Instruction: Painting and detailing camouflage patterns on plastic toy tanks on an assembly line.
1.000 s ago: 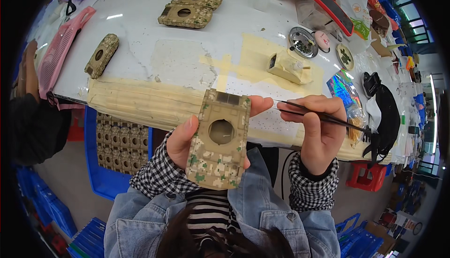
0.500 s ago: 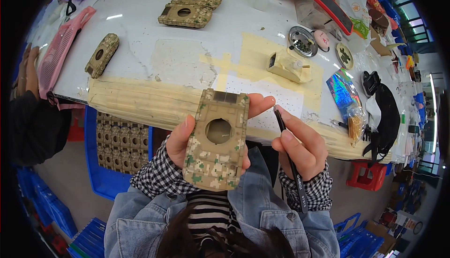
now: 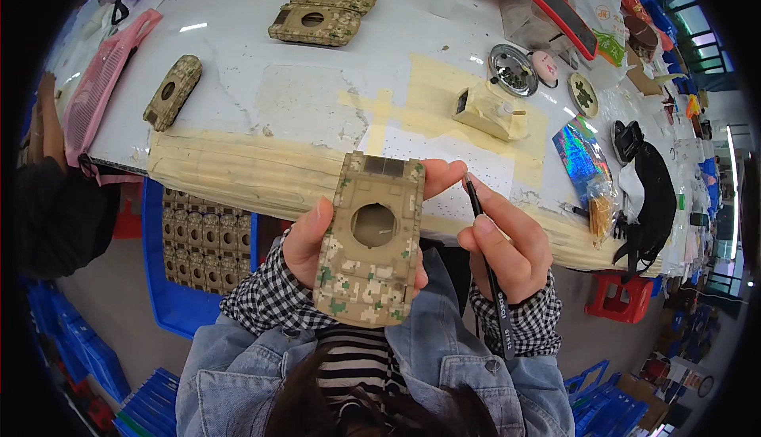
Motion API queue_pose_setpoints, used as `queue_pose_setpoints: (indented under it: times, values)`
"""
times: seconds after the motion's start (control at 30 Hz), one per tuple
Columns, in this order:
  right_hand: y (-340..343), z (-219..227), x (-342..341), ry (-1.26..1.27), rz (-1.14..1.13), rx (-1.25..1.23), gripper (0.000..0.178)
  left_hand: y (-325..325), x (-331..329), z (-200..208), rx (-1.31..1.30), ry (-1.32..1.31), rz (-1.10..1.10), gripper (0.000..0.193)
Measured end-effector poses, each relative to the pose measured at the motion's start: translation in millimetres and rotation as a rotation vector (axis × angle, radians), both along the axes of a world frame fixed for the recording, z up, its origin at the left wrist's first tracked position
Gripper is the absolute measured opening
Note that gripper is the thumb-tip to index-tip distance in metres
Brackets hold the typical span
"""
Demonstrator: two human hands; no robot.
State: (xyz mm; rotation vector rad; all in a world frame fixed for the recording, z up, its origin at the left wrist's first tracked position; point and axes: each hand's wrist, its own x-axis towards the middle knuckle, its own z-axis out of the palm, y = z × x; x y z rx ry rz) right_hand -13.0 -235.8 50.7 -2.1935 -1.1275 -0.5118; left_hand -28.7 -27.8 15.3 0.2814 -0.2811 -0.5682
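My left hand (image 3: pixel 304 243) grips a model tank hull (image 3: pixel 369 277) by its sides. The hull is tan with brown, green and cream pixel camouflage, a round hole in its upper face and a dark grid panel at the far end. Beyond the hull's right side, my left index finger points to the right. My right hand (image 3: pixel 517 251) pinches black tweezers (image 3: pixel 490 274), with the tips up against that left fingertip. Whether anything tiny sits at the tips is too small to tell. A white dotted sheet (image 3: pixel 444 169) lies on the table behind the hands.
More camouflaged hulls (image 3: pixel 315 23) stand in a row at the back; another hull (image 3: pixel 172 92) is at left. A cream block-shaped item (image 3: pixel 493 113), a round metal dish (image 3: pixel 513 70) and a red-cased phone (image 3: pixel 551 9) are at right. A blue crate (image 3: pixel 181 314) of hulls sits below the table.
The hull has shifted very slightly to the right in my left hand. My right hand and the tweezers have turned a little, the tips staying at the left fingertip.
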Motion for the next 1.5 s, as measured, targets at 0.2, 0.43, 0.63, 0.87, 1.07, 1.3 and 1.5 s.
queue_pose_setpoints:
  times: [0.2,0.43,0.63,0.87,1.07,1.3,1.5]
  values:
    - [0.1,-2.7,3.5,-0.069,0.009,0.002,0.035,1.8,-0.2,6.7,0.062,0.025,-0.016,0.092]
    - [1.2,-3.3,-1.0,0.015,-0.035,0.097,0.031,-8.6,-1.4,14.3,0.115,0.154,0.094,0.093]
    - [3.4,-13.0,4.9,0.161,-0.108,0.493,0.014,-11.0,-1.4,11.0,0.036,0.191,0.094,0.091]
    - [6.7,10.6,14.8,0.915,-0.181,1.008,0.021,-11.0,2.6,-3.9,-0.119,0.082,0.063,0.069]
    - [7.9,11.1,15.4,1.057,-0.096,1.030,0.020,-16.3,-0.8,-5.8,-0.098,0.232,0.147,0.067]
    - [19.5,26.9,7.8,0.761,0.080,0.829,0.015,-11.6,1.4,-7.4,-0.184,0.307,0.030,0.065]
    - [29.4,34.1,8.6,0.768,0.173,0.742,0.010,-10.7,-0.7,-5.6,-0.048,0.313,0.047,0.061]
